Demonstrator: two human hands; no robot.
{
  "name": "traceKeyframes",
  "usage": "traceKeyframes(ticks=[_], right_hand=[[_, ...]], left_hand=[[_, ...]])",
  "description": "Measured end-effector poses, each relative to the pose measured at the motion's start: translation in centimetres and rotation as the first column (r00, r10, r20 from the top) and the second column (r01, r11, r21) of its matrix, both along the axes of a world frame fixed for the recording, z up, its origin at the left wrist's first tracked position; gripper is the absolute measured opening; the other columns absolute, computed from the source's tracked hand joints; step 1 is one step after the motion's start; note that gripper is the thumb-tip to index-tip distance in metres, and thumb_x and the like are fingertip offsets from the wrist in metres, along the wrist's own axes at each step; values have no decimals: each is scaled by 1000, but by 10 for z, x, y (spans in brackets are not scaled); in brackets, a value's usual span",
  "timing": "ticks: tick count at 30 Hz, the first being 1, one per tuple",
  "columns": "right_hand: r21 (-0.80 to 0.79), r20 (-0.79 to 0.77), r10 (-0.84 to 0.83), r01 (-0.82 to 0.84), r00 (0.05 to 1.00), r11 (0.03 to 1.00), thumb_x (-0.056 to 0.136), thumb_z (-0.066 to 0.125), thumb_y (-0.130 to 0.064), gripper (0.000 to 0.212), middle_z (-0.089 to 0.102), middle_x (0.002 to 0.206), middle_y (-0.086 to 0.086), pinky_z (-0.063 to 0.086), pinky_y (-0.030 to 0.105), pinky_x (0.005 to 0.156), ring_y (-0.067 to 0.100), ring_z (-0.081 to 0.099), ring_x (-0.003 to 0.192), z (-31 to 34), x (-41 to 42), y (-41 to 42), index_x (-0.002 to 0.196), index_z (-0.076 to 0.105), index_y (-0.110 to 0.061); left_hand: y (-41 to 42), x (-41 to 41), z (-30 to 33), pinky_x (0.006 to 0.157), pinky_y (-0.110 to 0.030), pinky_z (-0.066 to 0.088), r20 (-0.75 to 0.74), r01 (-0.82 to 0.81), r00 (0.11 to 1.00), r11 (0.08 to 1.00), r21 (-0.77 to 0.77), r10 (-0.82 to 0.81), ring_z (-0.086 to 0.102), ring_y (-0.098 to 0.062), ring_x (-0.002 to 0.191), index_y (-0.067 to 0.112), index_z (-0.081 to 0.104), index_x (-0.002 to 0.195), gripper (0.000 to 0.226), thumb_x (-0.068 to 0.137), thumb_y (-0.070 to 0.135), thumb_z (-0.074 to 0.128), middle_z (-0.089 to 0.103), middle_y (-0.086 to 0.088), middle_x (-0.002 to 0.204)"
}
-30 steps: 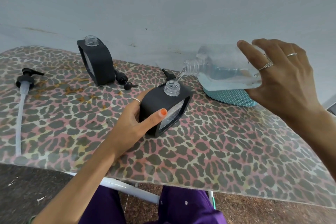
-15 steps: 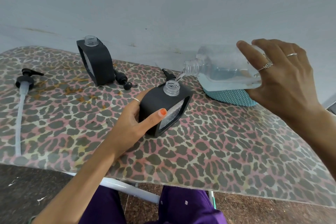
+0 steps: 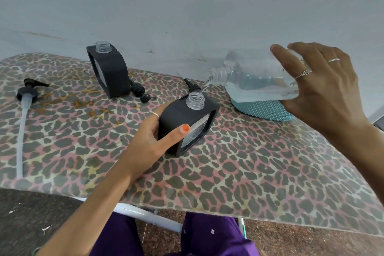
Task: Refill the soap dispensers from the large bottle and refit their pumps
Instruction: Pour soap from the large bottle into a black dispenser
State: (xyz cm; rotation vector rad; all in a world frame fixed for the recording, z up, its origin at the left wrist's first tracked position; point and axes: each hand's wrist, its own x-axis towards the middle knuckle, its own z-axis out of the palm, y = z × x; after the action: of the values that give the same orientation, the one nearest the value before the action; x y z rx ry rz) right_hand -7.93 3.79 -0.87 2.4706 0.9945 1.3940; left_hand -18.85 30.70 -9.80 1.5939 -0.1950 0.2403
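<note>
1. A leopard-print board (image 3: 239, 164) fills the lower half of the view and carries everything else; its white frame (image 3: 149, 217) shows beneath the near edge, with purple trousers (image 3: 207, 239) below that.
2. The large clear bottle (image 3: 255, 75) is tipped on its side above the board's far right part. Its long axis runs roughly level and its threaded neck points left and a little down. Pale blue liquid pools along its lower side. No label or writing can be read on it.
3. The right hand (image 3: 324, 87) grips the base end of that bottle, fingers wrapped over the top and rings on two of them.
4. A thin stream (image 3: 202, 89) drops from the neck into the near dispenser (image 3: 187, 122), a black-cased one tilted on the board's middle, its open clear neck pointing up and back toward the bottle. No brand mark shows.
5. The left hand (image 3: 153, 139) clasps this dispenser's left side, its thumb laid across the front.
6. A second dispenser (image 3: 109, 70) stands upright at the back left, neck open.
7. A teal textured object (image 3: 264, 110) lies under the bottle.
8. A long-tubed pump (image 3: 26, 97) lies at far left, head toward the wall.
9. A black pump (image 3: 139, 90) lies just beside the second dispenser.
</note>
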Motion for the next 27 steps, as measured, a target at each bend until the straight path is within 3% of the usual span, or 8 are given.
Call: traceKeyframes(ticks=[18, 23, 27], right_hand=[[4, 8, -2, 2, 1000, 1000, 70, 68, 0, 69, 58, 120, 22, 39, 51, 89, 43, 55, 105, 3, -1, 1, 134, 47, -15], [3, 6, -6, 6, 1000, 1000, 72, 70, -3, 68, 58, 120, 23, 39, 51, 89, 43, 55, 106, 4, -1, 0, 135, 47, -14], [-2, 6, -8, 8, 1000, 1000, 72, 71, -3, 69, 58, 120, 23, 39, 52, 89, 43, 54, 106, 4, -1, 0, 135, 47, -15]], left_hand=[[0, 0, -1, 82, -10, 48, 4, 13, 1000, 1000, -16, -13, 62, 7, 104, 36, 53, 112, 34, 81, 26, 61, 68, 30, 106], [1, 0, -1, 84, -11, 48, 12, 9, 1000, 1000, -16, -8, 62, 4, 107, 37, 54, 113, 40, 75, 42, 65, 67, 27, 110], [1, 1, -1, 83, -10, 48, 14, 14, 1000, 1000, -17, -13, 62, 5, 106, 37, 53, 113, 37, 80, 32, 68, 68, 28, 109]])
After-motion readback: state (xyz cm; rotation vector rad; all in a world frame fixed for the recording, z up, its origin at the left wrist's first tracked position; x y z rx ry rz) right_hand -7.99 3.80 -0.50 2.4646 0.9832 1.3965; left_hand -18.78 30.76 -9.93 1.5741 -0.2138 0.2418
